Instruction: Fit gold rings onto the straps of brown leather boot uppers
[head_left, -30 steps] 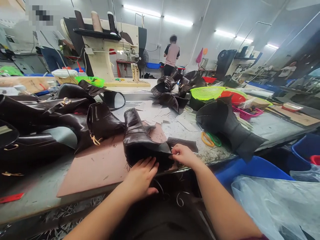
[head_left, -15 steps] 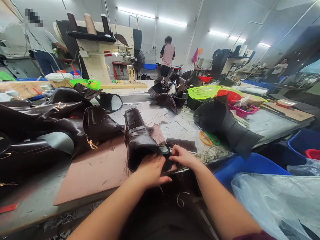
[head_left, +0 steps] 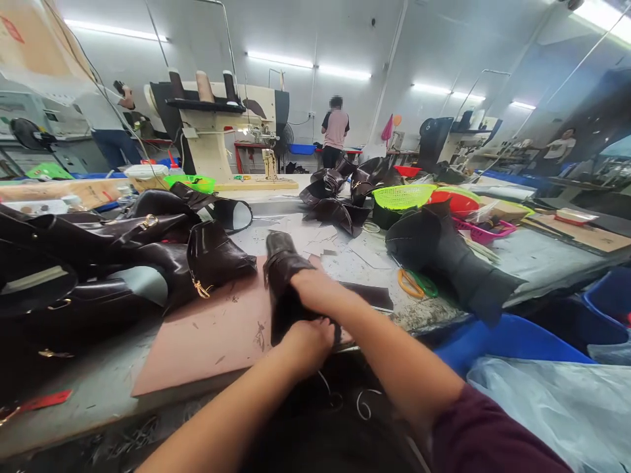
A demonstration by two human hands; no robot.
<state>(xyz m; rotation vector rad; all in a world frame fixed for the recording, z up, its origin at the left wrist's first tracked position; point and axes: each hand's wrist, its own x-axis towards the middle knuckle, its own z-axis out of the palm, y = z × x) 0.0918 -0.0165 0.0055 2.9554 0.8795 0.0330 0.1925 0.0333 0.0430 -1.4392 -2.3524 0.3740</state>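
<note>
A dark brown leather boot upper (head_left: pixel 282 247) lies on a pink board (head_left: pixel 207 341) at the table's front edge, its dark opening facing me. My left hand (head_left: pixel 310 338) is closed on the near edge of that opening, fingers curled. My right hand (head_left: pixel 313 289) reaches across above it into the boot upper, and its fingers are hidden there. Beside the right wrist lies a flat dark leather strip (head_left: pixel 372 295). To the left, a pile of glossy brown uppers (head_left: pixel 162 259) with gold buckles partly overlaps the board.
Scissors with orange and green handles (head_left: pixel 417 284) lie right of the hands, by a large black upper (head_left: pixel 438 253). Behind are a yellow-green basket (head_left: pixel 404 196) and a sewing machine (head_left: pixel 207 141). Blue bins (head_left: pixel 513 338) stand below the table's right edge. Co-workers are in the background.
My right hand has moved from beside the opening, left and forward into the boot upper. My left hand has curled closed at the near edge. The camera view has tilted up slightly.
</note>
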